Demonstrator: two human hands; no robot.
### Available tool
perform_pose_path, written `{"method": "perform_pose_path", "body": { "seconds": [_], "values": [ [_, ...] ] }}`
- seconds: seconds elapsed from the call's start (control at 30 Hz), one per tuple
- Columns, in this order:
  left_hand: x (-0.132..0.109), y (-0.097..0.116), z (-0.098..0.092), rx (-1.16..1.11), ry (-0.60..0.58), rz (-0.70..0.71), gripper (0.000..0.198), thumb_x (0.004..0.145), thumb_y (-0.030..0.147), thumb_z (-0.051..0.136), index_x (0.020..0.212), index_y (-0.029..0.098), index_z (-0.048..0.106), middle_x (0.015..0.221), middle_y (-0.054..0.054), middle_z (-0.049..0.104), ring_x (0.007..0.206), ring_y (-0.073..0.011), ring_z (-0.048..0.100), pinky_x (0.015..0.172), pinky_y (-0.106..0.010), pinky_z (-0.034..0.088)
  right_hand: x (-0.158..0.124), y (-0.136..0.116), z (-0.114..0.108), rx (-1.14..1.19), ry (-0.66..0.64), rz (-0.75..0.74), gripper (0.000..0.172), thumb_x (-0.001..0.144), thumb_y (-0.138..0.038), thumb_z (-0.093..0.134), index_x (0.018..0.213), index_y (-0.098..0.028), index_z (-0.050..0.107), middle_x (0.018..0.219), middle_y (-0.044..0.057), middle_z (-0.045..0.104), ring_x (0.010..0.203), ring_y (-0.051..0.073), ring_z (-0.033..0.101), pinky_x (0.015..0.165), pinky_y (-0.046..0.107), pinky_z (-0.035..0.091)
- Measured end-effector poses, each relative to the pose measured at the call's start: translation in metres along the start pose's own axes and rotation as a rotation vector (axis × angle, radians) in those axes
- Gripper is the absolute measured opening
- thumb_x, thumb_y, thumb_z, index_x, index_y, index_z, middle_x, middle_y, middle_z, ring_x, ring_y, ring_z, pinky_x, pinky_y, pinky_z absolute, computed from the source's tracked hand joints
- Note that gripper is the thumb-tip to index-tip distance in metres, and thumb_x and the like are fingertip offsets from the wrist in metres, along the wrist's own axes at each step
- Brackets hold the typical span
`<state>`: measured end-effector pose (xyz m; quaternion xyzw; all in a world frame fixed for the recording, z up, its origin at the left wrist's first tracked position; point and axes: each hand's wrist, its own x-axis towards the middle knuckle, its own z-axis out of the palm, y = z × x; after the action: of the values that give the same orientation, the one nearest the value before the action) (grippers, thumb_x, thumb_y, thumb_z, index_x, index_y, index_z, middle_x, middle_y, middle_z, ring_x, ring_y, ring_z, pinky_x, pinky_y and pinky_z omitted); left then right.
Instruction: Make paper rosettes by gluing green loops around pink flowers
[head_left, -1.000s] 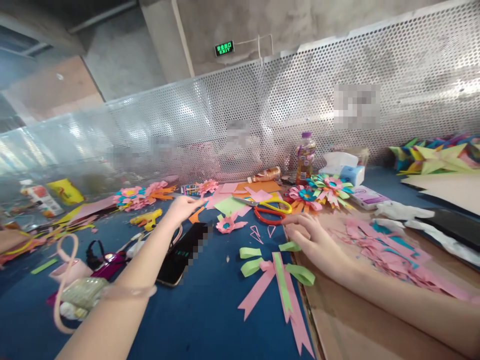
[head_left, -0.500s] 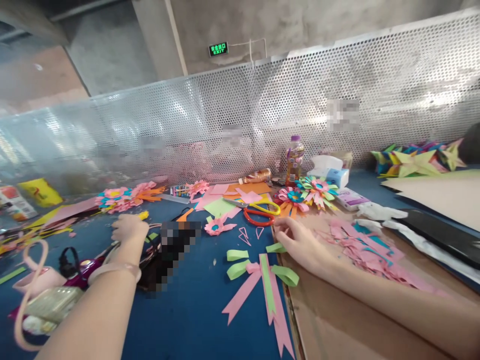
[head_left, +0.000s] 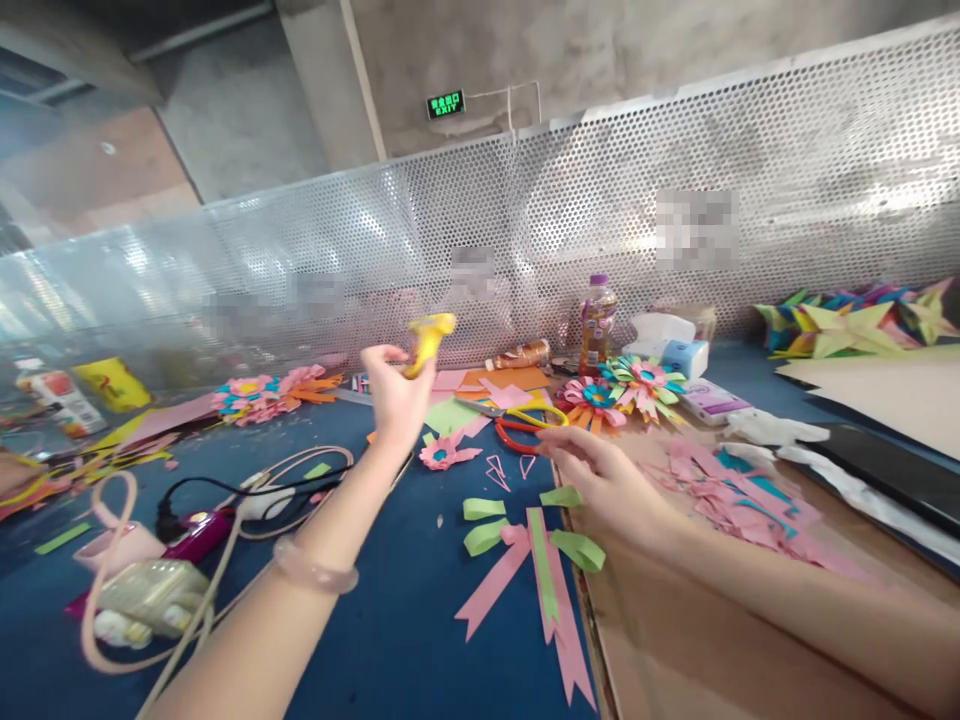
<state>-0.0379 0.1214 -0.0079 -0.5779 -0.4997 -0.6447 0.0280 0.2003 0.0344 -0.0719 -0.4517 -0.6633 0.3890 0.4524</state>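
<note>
Lifted above the far part of the blue table (head_left: 337, 650), my left hand (head_left: 397, 400) is closed around a yellow hot glue gun (head_left: 429, 340). My right hand (head_left: 592, 470) rests on the edge of the cardboard (head_left: 660, 640), fingers loosely bent and holding nothing that shows. Its fingertips lie beside the red handle (head_left: 516, 437) of a pair of scissors, which also has a yellow-handled pair (head_left: 551, 412) next to it. In front of that hand are green paper loops (head_left: 486, 538) and pink ribbon tails (head_left: 574, 650) with a green strip. A small pink paper flower (head_left: 442, 453) lies farther back.
Finished paper flowers (head_left: 637, 385) sit beyond my right hand, near a drink bottle (head_left: 598, 325) and tissue pack (head_left: 679, 350). Pink paper scraps (head_left: 742, 500) cover the cardboard. At left, a pink cable (head_left: 124, 590) loops around a purple plug (head_left: 199, 533). A perforated metal screen (head_left: 300, 260) stands behind.
My left hand has risen and swung right, lifting the yellow glue gun from the table. The left forearm now covers the area where a dark object lay. My right hand has hardly moved.
</note>
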Motion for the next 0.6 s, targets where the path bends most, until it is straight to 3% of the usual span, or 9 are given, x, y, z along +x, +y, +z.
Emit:
{"method": "perform_pose_path", "body": {
  "seconds": [0.1,0.23,0.3,0.37,0.43,0.47,0.53,0.6],
  "values": [
    [-0.041,0.048,0.023,-0.159,-0.266,0.084,0.035,0.074,0.025,0.066,0.090,0.021,0.035,0.082,0.001,0.048,0.072,-0.0118,0.056,0.068,-0.024,0.044,0.013,-0.019,0.006,0.376,-0.071,0.066,0.037,0.085,-0.047,0.051,0.112,-0.022,0.060,0.118,0.007,0.063,0.112,0.022,0.056,0.099,0.039,0.041],
    [-0.080,0.077,0.032,-0.253,-0.369,0.117,0.031,0.072,0.022,0.067,0.085,0.020,0.039,0.080,0.000,0.048,0.075,-0.0132,0.055,0.069,-0.026,0.045,0.034,-0.043,0.017,0.845,-0.086,0.131,0.035,0.082,-0.047,0.055,0.101,-0.019,0.063,0.102,0.007,0.069,0.099,0.021,0.062,0.088,0.035,0.047],
    [-0.084,0.078,0.032,-0.379,-0.451,0.015,0.026,0.076,0.025,0.063,0.086,0.021,0.039,0.080,0.000,0.051,0.075,-0.0138,0.057,0.069,-0.027,0.046,0.040,-0.048,0.021,0.938,0.010,0.163,0.026,0.079,-0.041,0.058,0.094,-0.020,0.063,0.090,0.004,0.070,0.089,0.020,0.064,0.081,0.031,0.048],
    [-0.079,0.073,0.031,-0.503,-0.466,-0.206,0.016,0.085,0.031,0.051,0.089,0.021,0.038,0.079,0.000,0.054,0.068,-0.0134,0.059,0.062,-0.027,0.048,0.041,-0.048,0.024,0.986,0.112,0.162,0.019,0.078,-0.035,0.059,0.088,-0.019,0.062,0.083,0.003,0.069,0.082,0.018,0.064,0.077,0.029,0.048],
    [-0.069,0.064,0.030,-0.509,-0.502,-0.411,0.011,0.088,0.032,0.040,0.090,0.021,0.038,0.080,-0.001,0.058,0.060,-0.0135,0.060,0.054,-0.026,0.047,0.040,-0.043,0.025,0.975,0.192,0.157,0.016,0.076,-0.032,0.058,0.085,-0.018,0.061,0.082,0.003,0.068,0.077,0.016,0.063,0.074,0.028,0.048],
    [-0.064,0.059,0.030,-0.458,-0.581,-0.448,0.010,0.087,0.031,0.041,0.090,0.021,0.041,0.081,-0.002,0.060,0.058,-0.0139,0.060,0.052,-0.026,0.046,0.039,-0.040,0.025,0.938,0.227,0.170,0.016,0.076,-0.032,0.057,0.084,-0.018,0.060,0.082,0.003,0.067,0.075,0.016,0.062,0.072,0.029,0.048],
    [-0.059,0.049,0.031,-0.313,-0.809,-0.361,0.007,0.080,0.023,0.052,0.085,0.018,0.051,0.080,-0.003,0.063,0.061,-0.0148,0.061,0.056,-0.027,0.047,0.036,-0.034,0.024,0.810,0.294,0.216,0.018,0.074,-0.033,0.057,0.084,-0.018,0.059,0.080,0.002,0.066,0.072,0.016,0.060,0.070,0.028,0.047],
    [-0.061,0.042,0.032,-0.214,-0.963,-0.196,0.007,0.068,0.014,0.062,0.075,0.016,0.059,0.074,-0.003,0.065,0.066,-0.0160,0.061,0.062,-0.027,0.048,0.032,-0.031,0.023,0.676,0.331,0.241,0.021,0.073,-0.036,0.057,0.084,-0.018,0.058,0.075,0.001,0.064,0.069,0.015,0.058,0.068,0.027,0.045]
  ]
}}
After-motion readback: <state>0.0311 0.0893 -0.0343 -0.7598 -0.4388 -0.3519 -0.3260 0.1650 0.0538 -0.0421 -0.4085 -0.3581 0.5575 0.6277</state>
